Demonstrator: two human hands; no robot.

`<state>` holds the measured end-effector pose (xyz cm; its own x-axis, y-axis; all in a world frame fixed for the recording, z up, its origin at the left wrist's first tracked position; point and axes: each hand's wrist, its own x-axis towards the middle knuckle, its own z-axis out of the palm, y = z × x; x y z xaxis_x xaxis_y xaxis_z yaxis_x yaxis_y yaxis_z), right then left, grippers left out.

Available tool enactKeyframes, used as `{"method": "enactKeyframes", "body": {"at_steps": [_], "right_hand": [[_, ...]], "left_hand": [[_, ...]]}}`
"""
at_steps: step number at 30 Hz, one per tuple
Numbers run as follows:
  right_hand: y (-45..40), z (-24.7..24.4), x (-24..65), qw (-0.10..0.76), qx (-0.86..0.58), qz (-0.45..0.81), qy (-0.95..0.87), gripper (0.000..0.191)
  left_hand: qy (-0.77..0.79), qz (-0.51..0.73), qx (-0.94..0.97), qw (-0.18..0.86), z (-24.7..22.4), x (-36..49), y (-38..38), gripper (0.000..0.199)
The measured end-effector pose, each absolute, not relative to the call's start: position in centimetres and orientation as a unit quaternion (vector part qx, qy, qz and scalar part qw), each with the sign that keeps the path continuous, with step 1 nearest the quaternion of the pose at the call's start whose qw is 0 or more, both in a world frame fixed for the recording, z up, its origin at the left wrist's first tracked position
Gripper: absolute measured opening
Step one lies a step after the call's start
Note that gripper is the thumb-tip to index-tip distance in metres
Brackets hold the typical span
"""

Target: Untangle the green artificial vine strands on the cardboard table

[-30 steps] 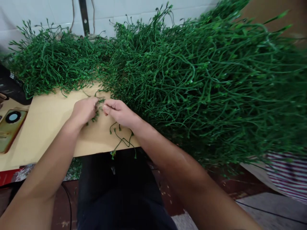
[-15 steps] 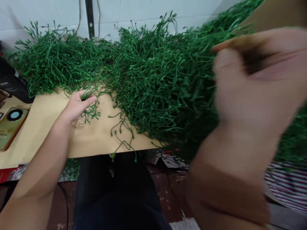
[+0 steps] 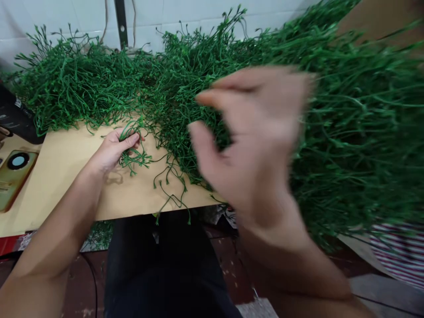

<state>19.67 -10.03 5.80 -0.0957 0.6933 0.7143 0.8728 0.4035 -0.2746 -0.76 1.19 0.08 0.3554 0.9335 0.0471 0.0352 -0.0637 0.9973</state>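
Note:
My left hand [image 3: 119, 148] is closed around a small bunch of green artificial stems [image 3: 135, 161], with thin branched tips hanging below the fingers. It is just above the tan board [image 3: 79, 176]. My right hand [image 3: 245, 132], smeared by motion, is over the large heap of green stems [image 3: 185, 88], thumb and fingers apart and nothing seen between them. A few loose stems [image 3: 170, 194] lie near the board's front edge, some tips hanging over it.
A phone [image 3: 16, 176] and a black object with white lettering [image 3: 16, 115] are at the left. A metal upright [image 3: 121, 26] stands against the white tiled wall [image 3: 185, 17]. Striped cloth [image 3: 397, 256] shows at lower right, and a cable [image 3: 94, 282] runs along the floor.
My right hand has swept left from the far right to over the middle of the heap. My left hand, still holding its bunch, has shifted slightly right.

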Motion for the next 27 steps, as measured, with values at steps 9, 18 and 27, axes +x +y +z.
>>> {"method": "enactKeyframes", "body": {"at_steps": [9,18,27], "right_hand": [[-3.8,0.4,14.1,0.326,-0.551,0.123,-0.758,0.017],[-4.1,1.4,16.3,0.417,-0.519,0.162,-0.728,0.028],[-7.9,4.8,21.8,0.485,-0.536,0.052,-0.689,0.022]], "left_hand": [[0.431,0.381,0.612,0.543,-0.5,-0.6,1.3,0.037],[0.436,0.397,0.581,0.560,0.1,-0.5,1.2,0.035],[0.456,0.445,0.568,0.521,0.1,-1.4,2.0,0.051]]}}
